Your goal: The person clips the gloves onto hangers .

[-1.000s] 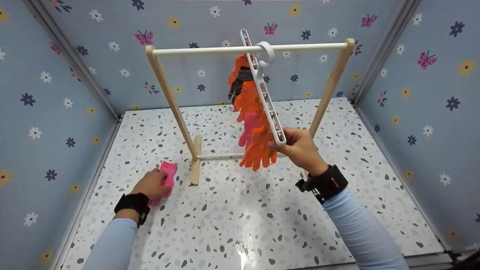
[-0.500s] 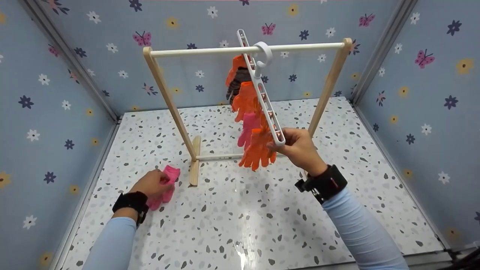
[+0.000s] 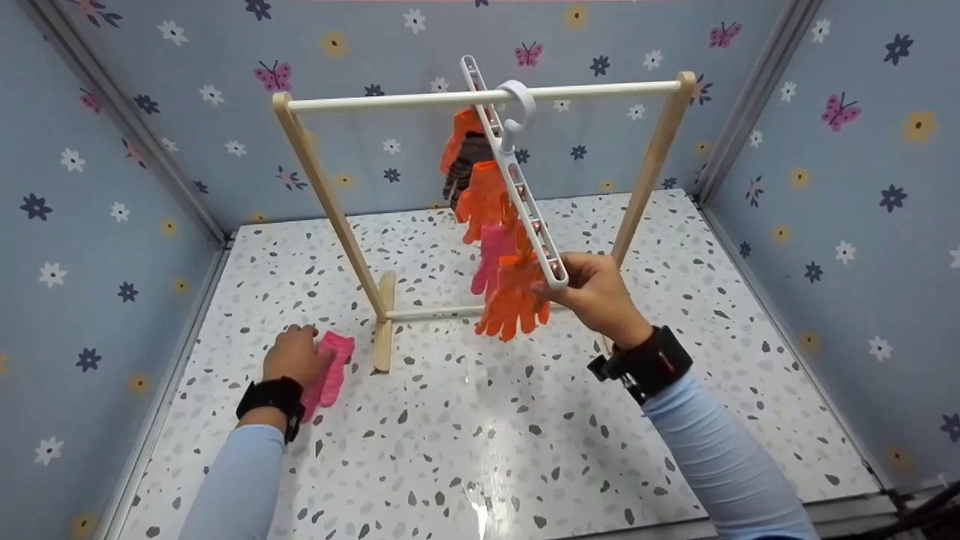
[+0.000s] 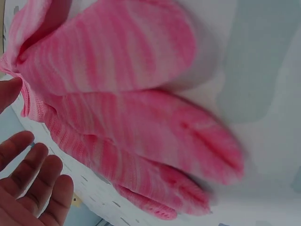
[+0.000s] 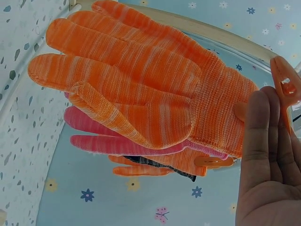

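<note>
In the head view, my left hand [image 3: 294, 356] is at the left, beside and partly over a pink knitted glove [image 3: 335, 371] on the speckled surface. The left wrist view shows its fingers loosely bent and apart from the glove, the thumb tip close to the cuff. My right hand [image 3: 600, 296] holds the near end of a white clip hanger [image 3: 525, 199] between thumb and fingers. Below that end hangs an orange glove [image 3: 510, 300]. Behind it hang a pink glove [image 3: 491, 259], another orange glove [image 3: 480, 191] and a dark striped glove [image 3: 466, 161].
The hanger's hook loops over the white rail [image 3: 405, 99] of a wooden stand, whose left foot [image 3: 383, 345] is near the pink glove. Orange clips [image 5: 214, 162] hold the hanging gloves. Patterned walls [image 3: 75, 225] enclose the speckled surface [image 3: 420, 465].
My left hand has loosened from the pink glove and shifted slightly left and up, leaving it lying flatter. My right hand stays at the hanger's end.
</note>
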### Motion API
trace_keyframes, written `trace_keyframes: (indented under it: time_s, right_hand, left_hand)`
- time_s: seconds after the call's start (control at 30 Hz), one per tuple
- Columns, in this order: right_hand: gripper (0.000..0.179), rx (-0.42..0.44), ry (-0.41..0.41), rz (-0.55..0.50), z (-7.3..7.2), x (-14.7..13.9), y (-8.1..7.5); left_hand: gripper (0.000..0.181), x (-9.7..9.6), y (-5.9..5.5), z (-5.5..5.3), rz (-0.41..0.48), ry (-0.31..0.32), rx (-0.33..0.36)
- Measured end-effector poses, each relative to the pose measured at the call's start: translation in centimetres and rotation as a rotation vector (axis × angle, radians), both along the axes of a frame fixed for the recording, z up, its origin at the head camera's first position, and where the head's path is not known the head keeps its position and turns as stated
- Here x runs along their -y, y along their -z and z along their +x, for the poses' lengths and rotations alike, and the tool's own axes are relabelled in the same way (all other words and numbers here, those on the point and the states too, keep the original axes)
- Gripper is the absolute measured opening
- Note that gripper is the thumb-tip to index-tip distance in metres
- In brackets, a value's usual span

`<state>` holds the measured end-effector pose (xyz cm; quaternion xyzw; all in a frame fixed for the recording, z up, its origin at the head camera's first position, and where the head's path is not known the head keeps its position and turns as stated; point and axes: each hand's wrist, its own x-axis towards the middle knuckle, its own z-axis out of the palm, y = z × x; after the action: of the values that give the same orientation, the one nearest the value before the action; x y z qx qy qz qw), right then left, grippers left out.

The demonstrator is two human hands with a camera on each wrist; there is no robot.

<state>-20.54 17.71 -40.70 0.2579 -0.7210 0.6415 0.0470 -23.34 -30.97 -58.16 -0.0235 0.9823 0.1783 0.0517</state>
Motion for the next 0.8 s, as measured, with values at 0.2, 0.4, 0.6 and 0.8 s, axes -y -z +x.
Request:
trace_keyframes:
  time_s: [0.2, 0.4, 0.6, 0.8]
  right_hand:
    - [0.015, 0.015, -0.017, -0.002, 0.0, 0.1, -0.1]
    - [0.015, 0.007, -0.015, 0.001, 0.0, 0.1, -0.2]
    - [0.016, 0.004, -0.013, 0.008, -0.1, 0.1, -0.2]
    - [0.015, -0.013, -0.01, 0.009, -0.2, 0.1, 0.0]
  left_hand:
    - [0.07, 0.0, 0.4, -0.6, -0.027, -0.039, 0.054]
    - [0.061, 0.1, 0.6, -1.2, -0.007, -0.007, 0.136]
    - [0.05, 0.2, 0.7, -1.5, 0.018, 0.011, 0.129]
    - [0.044, -0.1, 0.7, -1.6, 0.041, 0.001, 0.115]
